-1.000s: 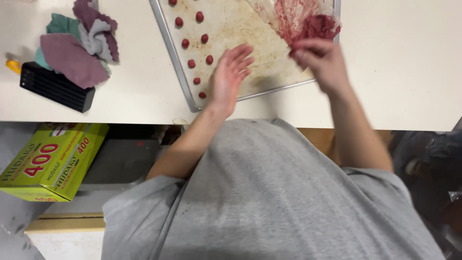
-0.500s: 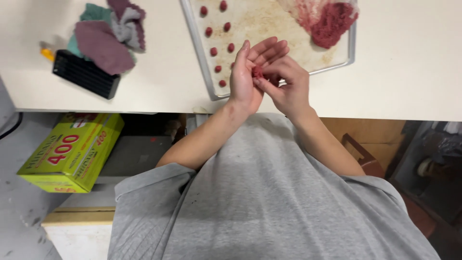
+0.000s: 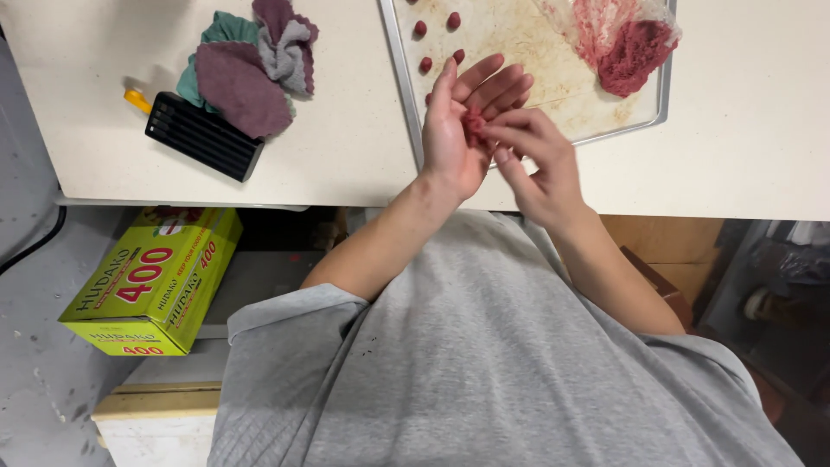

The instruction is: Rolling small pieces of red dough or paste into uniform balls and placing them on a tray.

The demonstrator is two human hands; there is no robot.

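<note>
Pale speckled countertop [image 3: 346,147] fills the upper part of the view, seen from above, with the person's grey shirt below it. At the counter's near edge, the left hand [image 3: 462,121] is held flat and palm up, its fingers straight and close together. A small lump of red minced meat [image 3: 473,124] lies on that palm. The right hand [image 3: 532,160] meets it from the right, its fingertips drawn together and pinching the lump. Both hands hover over the near rim of a metal baking tray [image 3: 399,82]. On the tray, just beyond the left fingertips, sit a few small red meat balls [image 3: 452,20]. At the tray's far right corner a heap of minced meat [image 3: 635,56] rests on clear plastic wrap. Well to the left on the counter lie crumpled cloths [image 3: 251,65] in purple, grey and green, touching a black ridged block [image 3: 203,136]. Below the counter, on the floor, stands a yellow-green cardboard box [image 3: 151,281].
</note>
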